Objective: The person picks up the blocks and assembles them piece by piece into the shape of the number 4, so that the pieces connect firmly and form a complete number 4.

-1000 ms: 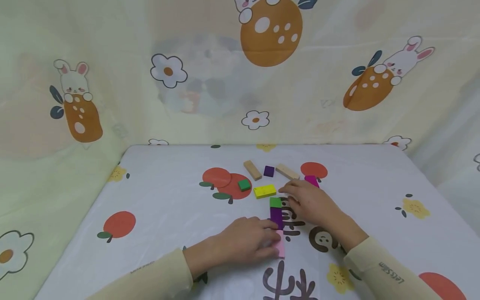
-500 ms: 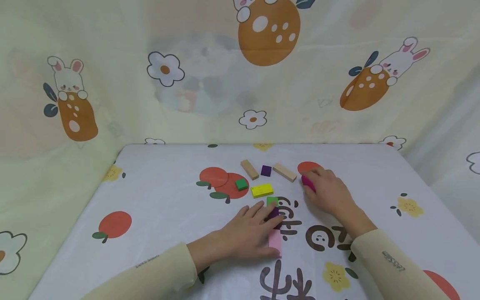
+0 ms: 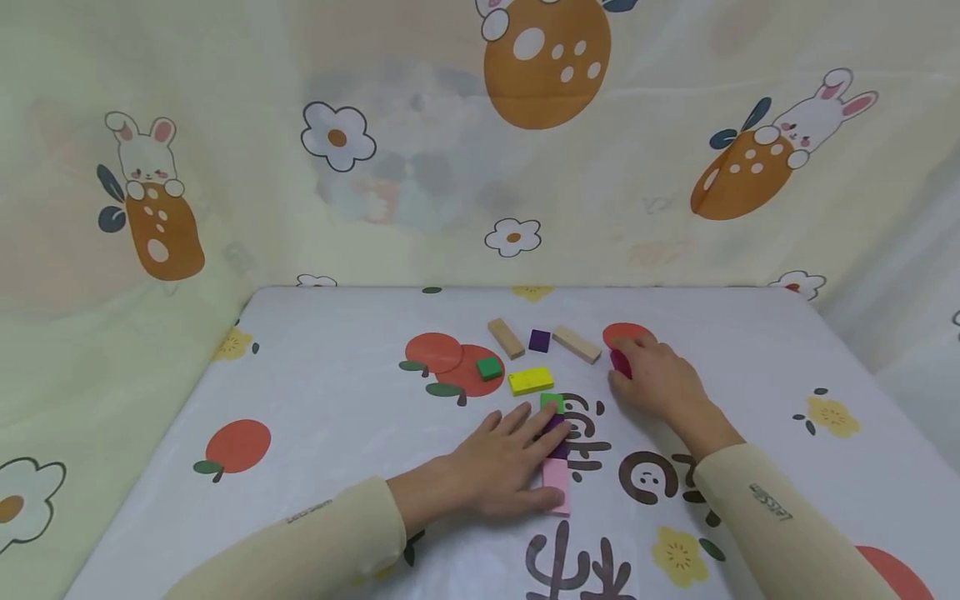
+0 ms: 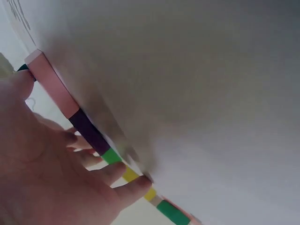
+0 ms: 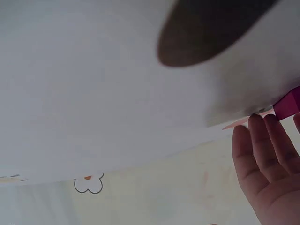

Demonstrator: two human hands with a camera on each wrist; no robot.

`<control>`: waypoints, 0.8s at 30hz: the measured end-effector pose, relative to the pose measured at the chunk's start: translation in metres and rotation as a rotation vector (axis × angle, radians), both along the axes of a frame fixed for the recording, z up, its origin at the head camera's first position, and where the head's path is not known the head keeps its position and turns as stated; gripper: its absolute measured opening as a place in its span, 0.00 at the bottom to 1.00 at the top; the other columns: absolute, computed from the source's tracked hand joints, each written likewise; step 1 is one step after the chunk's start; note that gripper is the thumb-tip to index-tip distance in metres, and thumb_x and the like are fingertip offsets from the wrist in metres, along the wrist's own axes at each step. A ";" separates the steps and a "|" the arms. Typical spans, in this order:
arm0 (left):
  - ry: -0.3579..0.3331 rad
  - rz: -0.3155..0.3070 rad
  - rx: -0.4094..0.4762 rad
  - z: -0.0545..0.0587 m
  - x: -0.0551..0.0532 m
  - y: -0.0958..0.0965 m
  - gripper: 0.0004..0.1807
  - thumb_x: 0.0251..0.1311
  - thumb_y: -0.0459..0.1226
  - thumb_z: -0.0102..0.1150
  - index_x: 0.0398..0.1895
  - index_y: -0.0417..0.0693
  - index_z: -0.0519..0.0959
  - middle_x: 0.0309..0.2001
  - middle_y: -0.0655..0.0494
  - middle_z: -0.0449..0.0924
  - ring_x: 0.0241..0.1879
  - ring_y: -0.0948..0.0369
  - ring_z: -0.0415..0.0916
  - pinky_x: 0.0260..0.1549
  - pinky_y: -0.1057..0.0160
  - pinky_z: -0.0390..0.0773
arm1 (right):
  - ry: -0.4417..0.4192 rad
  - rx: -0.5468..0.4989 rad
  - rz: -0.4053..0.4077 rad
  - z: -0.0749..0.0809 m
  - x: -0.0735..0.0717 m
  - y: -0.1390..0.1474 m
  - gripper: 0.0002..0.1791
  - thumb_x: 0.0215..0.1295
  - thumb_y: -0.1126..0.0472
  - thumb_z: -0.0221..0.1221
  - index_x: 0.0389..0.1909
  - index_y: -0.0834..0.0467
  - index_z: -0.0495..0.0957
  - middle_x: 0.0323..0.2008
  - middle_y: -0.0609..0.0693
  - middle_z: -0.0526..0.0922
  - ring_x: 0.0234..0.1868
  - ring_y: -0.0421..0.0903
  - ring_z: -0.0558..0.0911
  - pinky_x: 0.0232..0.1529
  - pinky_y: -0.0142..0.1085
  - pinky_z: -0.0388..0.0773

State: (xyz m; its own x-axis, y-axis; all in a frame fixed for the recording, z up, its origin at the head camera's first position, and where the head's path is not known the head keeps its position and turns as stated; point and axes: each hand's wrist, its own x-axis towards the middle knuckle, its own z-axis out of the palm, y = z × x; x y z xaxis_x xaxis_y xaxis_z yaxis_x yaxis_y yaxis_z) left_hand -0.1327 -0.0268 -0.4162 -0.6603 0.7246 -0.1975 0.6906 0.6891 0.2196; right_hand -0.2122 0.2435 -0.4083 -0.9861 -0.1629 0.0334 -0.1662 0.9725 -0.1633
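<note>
A row of blocks lies end to end at the table's middle: a pink block (image 3: 556, 487), a purple block (image 3: 558, 450) and a light green block (image 3: 552, 401). My left hand (image 3: 502, 467) lies across this row, fingers spread and thumb on the pink block; the left wrist view shows the same pink block (image 4: 54, 84) beside the thumb. Farther right, my right hand (image 3: 663, 379) pinches a magenta block (image 3: 620, 363) between thumb and fingers, with the block low at the tabletop. Part of that magenta block (image 5: 288, 104) shows at the right wrist view's edge.
Beyond the row lie a yellow block (image 3: 531, 381), a green block (image 3: 489, 368), a small dark purple block (image 3: 539, 341) and two plain wooden blocks, one left (image 3: 506, 338) and one right (image 3: 576, 343). A printed cloth covers the table (image 3: 337, 400); a patterned curtain (image 3: 420, 250) hangs behind.
My right hand has moved right, from near the yellow block to the magenta block, and has taken hold of it. My left hand's fingers have spread out over the row.
</note>
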 end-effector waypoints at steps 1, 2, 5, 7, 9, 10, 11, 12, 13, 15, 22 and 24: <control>0.002 0.001 -0.007 0.000 0.000 0.001 0.44 0.72 0.66 0.42 0.85 0.65 0.44 0.86 0.60 0.37 0.84 0.49 0.41 0.78 0.39 0.52 | -0.004 0.004 0.002 0.000 0.000 0.000 0.29 0.68 0.56 0.59 0.67 0.64 0.73 0.61 0.71 0.75 0.55 0.70 0.78 0.53 0.66 0.79; 0.003 0.002 -0.014 0.000 0.000 0.001 0.44 0.72 0.67 0.42 0.85 0.65 0.44 0.86 0.60 0.37 0.84 0.49 0.42 0.78 0.39 0.52 | -0.006 0.007 0.003 0.000 -0.001 -0.001 0.29 0.68 0.56 0.59 0.67 0.65 0.73 0.61 0.71 0.75 0.56 0.70 0.78 0.54 0.66 0.79; 0.010 0.002 -0.036 0.000 0.000 0.002 0.45 0.72 0.67 0.42 0.85 0.66 0.44 0.86 0.61 0.37 0.84 0.49 0.43 0.78 0.40 0.52 | -0.004 0.007 0.008 0.001 -0.002 -0.002 0.28 0.68 0.59 0.59 0.66 0.66 0.74 0.59 0.71 0.77 0.56 0.69 0.79 0.57 0.65 0.78; 0.012 0.002 -0.044 0.001 0.000 0.002 0.45 0.72 0.67 0.41 0.85 0.66 0.44 0.86 0.61 0.37 0.84 0.50 0.43 0.78 0.40 0.51 | -0.004 -0.001 0.008 0.001 -0.002 -0.003 0.27 0.68 0.60 0.60 0.66 0.67 0.74 0.58 0.70 0.78 0.55 0.68 0.80 0.58 0.64 0.78; 0.011 0.003 -0.046 0.001 0.000 0.003 0.45 0.72 0.68 0.41 0.85 0.66 0.44 0.86 0.62 0.38 0.84 0.50 0.44 0.78 0.40 0.52 | -0.005 -0.006 0.010 0.001 -0.002 -0.004 0.27 0.68 0.61 0.60 0.66 0.67 0.75 0.57 0.70 0.79 0.55 0.67 0.81 0.59 0.63 0.78; 0.010 0.003 -0.045 0.001 0.000 0.003 0.44 0.72 0.68 0.41 0.85 0.66 0.44 0.86 0.62 0.38 0.84 0.50 0.44 0.78 0.40 0.52 | -0.006 -0.007 0.011 0.001 -0.002 -0.003 0.27 0.68 0.61 0.60 0.66 0.67 0.75 0.57 0.70 0.79 0.54 0.66 0.81 0.59 0.63 0.78; 0.008 0.004 -0.044 0.001 0.000 0.003 0.44 0.72 0.67 0.41 0.85 0.66 0.44 0.86 0.62 0.38 0.84 0.50 0.44 0.78 0.40 0.51 | -0.004 -0.012 0.015 0.001 -0.002 -0.003 0.27 0.67 0.62 0.60 0.66 0.67 0.75 0.57 0.70 0.79 0.54 0.66 0.81 0.59 0.63 0.78; 0.006 0.004 -0.043 0.002 0.000 0.003 0.44 0.72 0.67 0.41 0.85 0.67 0.44 0.86 0.62 0.38 0.84 0.50 0.44 0.78 0.40 0.52 | -0.004 -0.015 0.019 0.001 -0.002 -0.003 0.27 0.67 0.62 0.60 0.66 0.66 0.74 0.58 0.70 0.79 0.54 0.66 0.81 0.59 0.63 0.78; 0.005 0.004 -0.042 0.002 0.000 0.004 0.44 0.72 0.67 0.41 0.85 0.67 0.44 0.86 0.62 0.38 0.84 0.50 0.44 0.78 0.40 0.52 | -0.002 -0.018 0.024 0.001 -0.001 -0.003 0.27 0.67 0.62 0.61 0.66 0.66 0.74 0.58 0.70 0.79 0.55 0.66 0.81 0.59 0.63 0.78; 0.008 0.004 -0.044 0.001 0.001 0.004 0.44 0.72 0.67 0.41 0.85 0.67 0.45 0.86 0.62 0.38 0.83 0.49 0.45 0.78 0.39 0.52 | 0.008 -0.027 0.037 0.002 0.000 -0.002 0.27 0.67 0.62 0.60 0.66 0.66 0.75 0.58 0.70 0.79 0.55 0.66 0.81 0.58 0.63 0.78; 0.012 0.009 -0.056 0.001 0.001 0.004 0.44 0.72 0.68 0.40 0.85 0.67 0.44 0.86 0.62 0.39 0.83 0.50 0.45 0.78 0.40 0.52 | 0.042 -0.049 0.092 0.007 0.009 -0.006 0.24 0.68 0.62 0.63 0.64 0.62 0.78 0.55 0.66 0.81 0.54 0.64 0.82 0.57 0.63 0.79; 0.007 0.010 -0.059 0.000 0.001 0.003 0.44 0.71 0.68 0.40 0.85 0.67 0.44 0.86 0.62 0.39 0.84 0.50 0.45 0.78 0.40 0.52 | 0.043 -0.047 0.105 0.008 0.013 -0.010 0.24 0.67 0.62 0.65 0.64 0.61 0.79 0.56 0.65 0.81 0.55 0.64 0.82 0.58 0.63 0.79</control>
